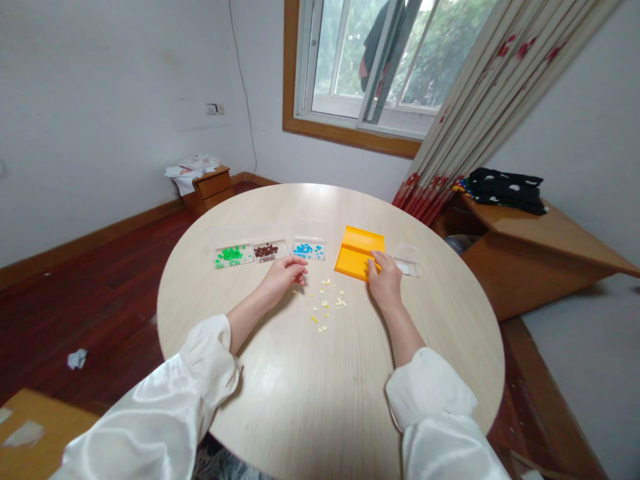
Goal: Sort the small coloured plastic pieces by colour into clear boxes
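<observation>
My left hand [285,275] hovers over the table left of the loose pieces, its fingers curled together; anything between them is too small to make out. At the front right corner of an open yellow case [353,262] is my right hand [386,279]. Its thumb and fingertips come together over the case's tray, and whatever they pinch cannot be made out. Small yellow and pale pieces [325,305] lie scattered on the tabletop between my hands. Beyond my left hand stand open clear boxes with green pieces [231,253], dark brown pieces [265,251] and blue pieces [306,250].
Another clear box [407,267] lies right of my right hand, partly hidden by it. Everything rests on a round pale wooden table [310,407]. A tilted wooden cabinet [525,247] with dark cloth [507,190] on it stands at the right, near a curtain [465,113].
</observation>
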Tool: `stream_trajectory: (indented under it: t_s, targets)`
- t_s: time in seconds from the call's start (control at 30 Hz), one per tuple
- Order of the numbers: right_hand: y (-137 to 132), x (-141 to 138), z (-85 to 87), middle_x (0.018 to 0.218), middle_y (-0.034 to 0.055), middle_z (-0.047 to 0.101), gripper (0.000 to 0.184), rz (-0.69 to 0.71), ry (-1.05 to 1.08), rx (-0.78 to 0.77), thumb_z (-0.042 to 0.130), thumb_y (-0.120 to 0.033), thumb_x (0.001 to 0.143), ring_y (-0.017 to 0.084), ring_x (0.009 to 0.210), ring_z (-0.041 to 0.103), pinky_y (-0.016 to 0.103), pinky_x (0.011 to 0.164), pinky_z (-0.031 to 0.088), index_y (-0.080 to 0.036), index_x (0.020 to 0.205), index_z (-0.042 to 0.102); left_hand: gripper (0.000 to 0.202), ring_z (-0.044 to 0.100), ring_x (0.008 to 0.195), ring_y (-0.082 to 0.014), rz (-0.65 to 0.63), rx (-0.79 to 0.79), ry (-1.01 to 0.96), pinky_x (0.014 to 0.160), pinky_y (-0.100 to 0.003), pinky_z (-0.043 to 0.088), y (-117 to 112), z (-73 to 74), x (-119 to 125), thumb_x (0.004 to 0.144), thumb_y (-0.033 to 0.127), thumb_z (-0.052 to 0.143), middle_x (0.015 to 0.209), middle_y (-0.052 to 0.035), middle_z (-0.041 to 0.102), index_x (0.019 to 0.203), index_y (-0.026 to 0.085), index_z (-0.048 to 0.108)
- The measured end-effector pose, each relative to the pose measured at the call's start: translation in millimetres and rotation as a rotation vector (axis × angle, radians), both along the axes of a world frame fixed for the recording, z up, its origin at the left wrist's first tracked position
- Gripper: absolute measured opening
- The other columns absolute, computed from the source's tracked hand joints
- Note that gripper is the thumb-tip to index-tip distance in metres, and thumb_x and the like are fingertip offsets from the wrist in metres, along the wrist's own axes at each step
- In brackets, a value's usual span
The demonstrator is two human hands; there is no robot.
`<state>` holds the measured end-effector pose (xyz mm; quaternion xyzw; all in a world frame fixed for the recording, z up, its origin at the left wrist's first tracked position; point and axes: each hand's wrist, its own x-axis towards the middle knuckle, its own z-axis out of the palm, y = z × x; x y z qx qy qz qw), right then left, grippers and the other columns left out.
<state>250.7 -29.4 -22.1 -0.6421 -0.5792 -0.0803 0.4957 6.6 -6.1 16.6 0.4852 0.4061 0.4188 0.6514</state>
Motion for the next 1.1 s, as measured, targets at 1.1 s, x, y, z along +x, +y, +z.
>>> stream_trajectory:
  t_s: [1.1]
  targets:
    - [-21.5,-63.0,10.7,0.089,0.0071,0.063,0.009,0.352,-0.337,-0.430,0.059,-0.016,0.081,0.022,0.091,0.053,0.037,0.080,0.034,-0.018,0.075,0.066,0.012,0.055,0.070,-0.0155,-0.398,0.842,0.851,0.068,-0.025,0.040,-4.2,-16.6,-7.2,0.072,0.011,0.055,0.076,-0.0057,0.062,0.073,0.014,0.067]
